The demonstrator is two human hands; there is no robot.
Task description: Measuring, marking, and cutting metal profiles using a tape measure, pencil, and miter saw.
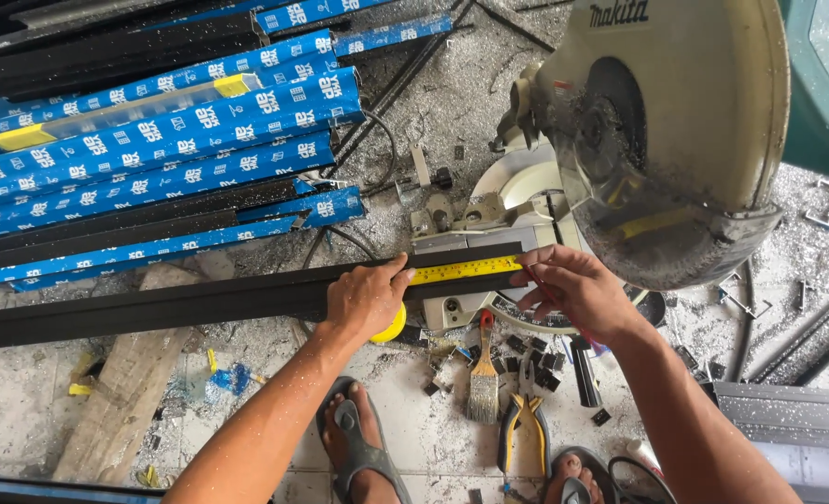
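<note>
The one camera sits on my head and looks steeply down past my forearms to the floor, close enough that my left hand (366, 301) and right hand (573, 291) fill the middle. My sandalled feet (363, 448) show at the bottom edge, the mitre saw (657, 131) looms large at upper right, and the wrapped blue profiles (162, 140) run off to the upper left.

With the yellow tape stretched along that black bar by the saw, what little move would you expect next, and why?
Probably a small mark on the long black metal bar at the tape's end. The left hand pins the yellow tape measure flat on the bar, while the right hand pinches something thin, perhaps a red pencil, at the tape's tip, beside the round saw blade guard. That looks like measuring before a cut.
</note>
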